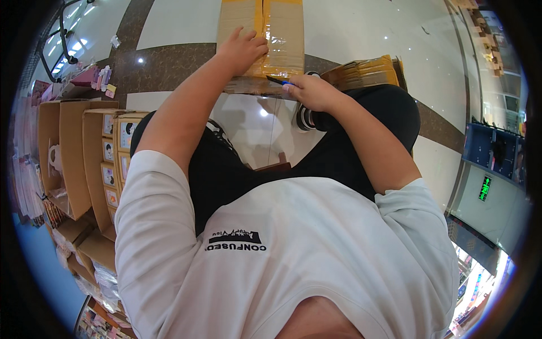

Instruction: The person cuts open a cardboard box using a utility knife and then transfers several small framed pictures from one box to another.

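Observation:
A cardboard box (283, 25) with yellow-brown tape along its seam and edges lies on the floor in front of my feet. My left hand (247, 51) rests on its top, left of the taped seam, fingers somewhat spread and holding nothing I can make out. My right hand (311, 91) grips a blue-handled utility knife (279, 81) at the near right corner of the box. The knife's dark blade points left, by the box's near edge. Whether the blade touches the tape cannot be told.
Flattened, taped cardboard (364, 74) stands beside my right shoe. Left of me are open cardboard cartons (76, 156), one holding small picture boxes (109, 150). Pink and purple packages (99, 79) lie at the upper left. A blue shelf unit (493, 148) is far right.

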Motion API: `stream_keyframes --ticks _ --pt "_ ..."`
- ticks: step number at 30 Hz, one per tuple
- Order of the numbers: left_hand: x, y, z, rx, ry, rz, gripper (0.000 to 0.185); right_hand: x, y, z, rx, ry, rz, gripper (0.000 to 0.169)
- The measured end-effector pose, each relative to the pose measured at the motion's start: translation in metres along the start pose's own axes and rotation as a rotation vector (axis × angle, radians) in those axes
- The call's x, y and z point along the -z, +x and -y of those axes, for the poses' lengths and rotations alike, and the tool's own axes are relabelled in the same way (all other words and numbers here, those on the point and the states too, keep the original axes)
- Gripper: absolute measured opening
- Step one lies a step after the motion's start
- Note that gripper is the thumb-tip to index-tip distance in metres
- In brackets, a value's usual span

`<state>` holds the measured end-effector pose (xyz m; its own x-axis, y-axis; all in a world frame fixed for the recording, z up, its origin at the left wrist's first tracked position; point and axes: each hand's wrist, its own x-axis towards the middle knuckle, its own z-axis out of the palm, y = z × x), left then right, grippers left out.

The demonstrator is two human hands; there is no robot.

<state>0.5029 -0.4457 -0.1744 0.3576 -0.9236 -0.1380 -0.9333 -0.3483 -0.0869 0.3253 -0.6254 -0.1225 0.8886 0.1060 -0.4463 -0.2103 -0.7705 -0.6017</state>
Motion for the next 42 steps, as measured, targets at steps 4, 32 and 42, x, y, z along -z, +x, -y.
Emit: stream_keyframes --ticks 4,32,42 --pt "0.019 0.011 0.0 -0.041 0.006 -0.002 0.025 0.0 0.004 -0.002 -0.108 0.029 -0.103 0.045" --pt "0.025 0.017 0.007 0.067 -0.039 0.106 0.018 -0.046 0.067 0.002 -0.203 0.008 -0.1 0.038" --pt "0.033 0.02 -0.014 0.048 -0.011 0.189 0.021 -0.06 0.069 -0.027 -0.184 0.147 -0.063 0.035"
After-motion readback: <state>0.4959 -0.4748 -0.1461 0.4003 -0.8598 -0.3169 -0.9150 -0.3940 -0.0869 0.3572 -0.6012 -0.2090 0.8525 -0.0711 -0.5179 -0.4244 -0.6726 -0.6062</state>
